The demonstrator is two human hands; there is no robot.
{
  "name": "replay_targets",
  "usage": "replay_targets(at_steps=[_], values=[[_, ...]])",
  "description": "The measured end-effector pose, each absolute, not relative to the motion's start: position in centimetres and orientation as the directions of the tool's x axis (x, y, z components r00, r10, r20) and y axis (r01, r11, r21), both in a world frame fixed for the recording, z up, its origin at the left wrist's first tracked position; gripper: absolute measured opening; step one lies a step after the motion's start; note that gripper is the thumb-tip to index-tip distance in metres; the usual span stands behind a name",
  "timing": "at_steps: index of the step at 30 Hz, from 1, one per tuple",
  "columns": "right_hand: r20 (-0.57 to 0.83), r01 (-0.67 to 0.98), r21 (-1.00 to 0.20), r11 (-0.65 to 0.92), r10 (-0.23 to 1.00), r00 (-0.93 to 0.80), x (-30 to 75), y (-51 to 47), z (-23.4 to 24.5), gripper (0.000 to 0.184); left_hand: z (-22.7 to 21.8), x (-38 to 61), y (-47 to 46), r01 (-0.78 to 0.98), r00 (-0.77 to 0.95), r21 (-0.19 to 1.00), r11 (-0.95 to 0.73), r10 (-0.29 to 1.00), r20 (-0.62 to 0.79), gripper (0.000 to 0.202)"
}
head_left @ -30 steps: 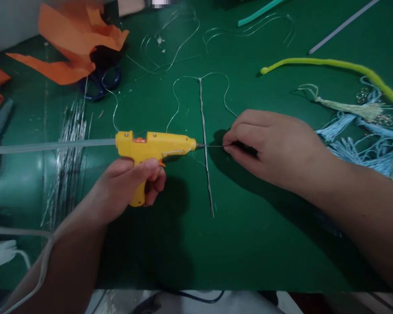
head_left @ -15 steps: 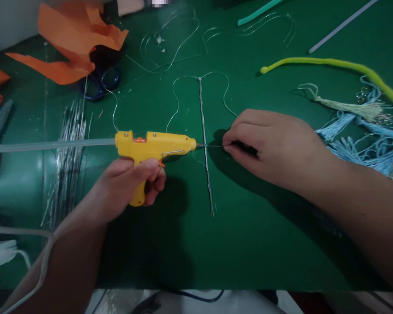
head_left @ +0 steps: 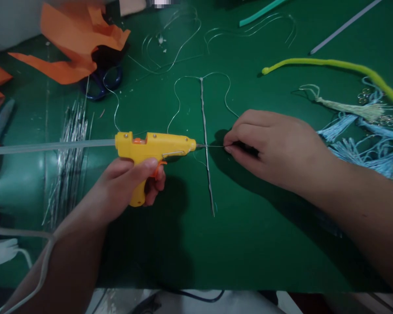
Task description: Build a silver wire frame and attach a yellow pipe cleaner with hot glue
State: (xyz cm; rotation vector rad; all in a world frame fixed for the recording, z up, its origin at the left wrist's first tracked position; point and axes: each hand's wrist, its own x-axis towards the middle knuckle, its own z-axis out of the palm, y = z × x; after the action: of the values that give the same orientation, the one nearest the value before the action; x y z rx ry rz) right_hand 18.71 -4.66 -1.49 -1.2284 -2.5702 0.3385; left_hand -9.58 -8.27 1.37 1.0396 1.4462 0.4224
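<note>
While left hand (head_left: 124,185) grips glue gun (head_left: 165,143), right hand (head_left: 265,141) pinches wire (head_left: 216,146).

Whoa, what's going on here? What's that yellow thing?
Someone is busy with both hands at a green table. The left hand grips a yellow glue gun with a long, pale glue stick poking out of its back. The gun's tip is right at a twisted wire stem. The right hand pinches a thin wire beside that stem. Blue tassels lie off to the right.
</note>
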Motion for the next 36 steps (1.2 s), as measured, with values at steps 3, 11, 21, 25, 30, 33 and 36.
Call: replay_targets(at_steps=[3, 11, 21, 25, 30, 33, 36], values=[[0.161, 0.71, -0.311, 0.631, 0.772, -0.615, 18.8, -4.6, -1.6, 0.024, 1.4, -9.5, -8.2, 0.346, 0.153, 0.782, 0.519, 0.791, -0.593, 0.038], [0.187, 0.704, -0.309, 0.639, 0.767, -0.614, 18.9, -4.5, -1.9, 0.023, 1.7, -9.2, -8.5, 0.335, 0.113, 0.786, 0.519, 0.806, -0.581, 0.032], [0.183, 0.701, -0.323, 0.635, 0.769, -0.612, 18.9, -4.5, -1.9, 0.023, 1.6, -9.4, -8.7, 0.411, 0.119, 0.766, 0.494, 0.804, -0.582, 0.028], [0.188, 0.697, -0.319, 0.642, 0.764, -0.618, 18.9, -4.4, -2.0, 0.022, 1.7, -9.8, -8.9, 0.417, 0.13, 0.774, 0.477, 0.811, -0.57, 0.027], [0.195, 0.693, -0.331, 0.641, 0.765, -0.614, 18.9, -4.5, -2.1, 0.021, 2.3, -9.9, -8.8, 0.392, 0.129, 0.814, 0.43, 0.85, -0.511, 0.025], [0.198, 0.691, -0.331, 0.643, 0.763, -0.615, 18.9, -4.5, -2.1, 0.021, 2.4, -9.7, -8.7, 0.322, 0.118, 0.868, 0.377, 0.894, -0.433, 0.026], [0.19, 0.698, -0.324, 0.639, 0.767, -0.613, 18.8, -4.5, -2.0, 0.022, 2.3, -9.5, -8.8, 0.286, 0.123, 0.875, 0.39, 0.891, -0.437, 0.027]])
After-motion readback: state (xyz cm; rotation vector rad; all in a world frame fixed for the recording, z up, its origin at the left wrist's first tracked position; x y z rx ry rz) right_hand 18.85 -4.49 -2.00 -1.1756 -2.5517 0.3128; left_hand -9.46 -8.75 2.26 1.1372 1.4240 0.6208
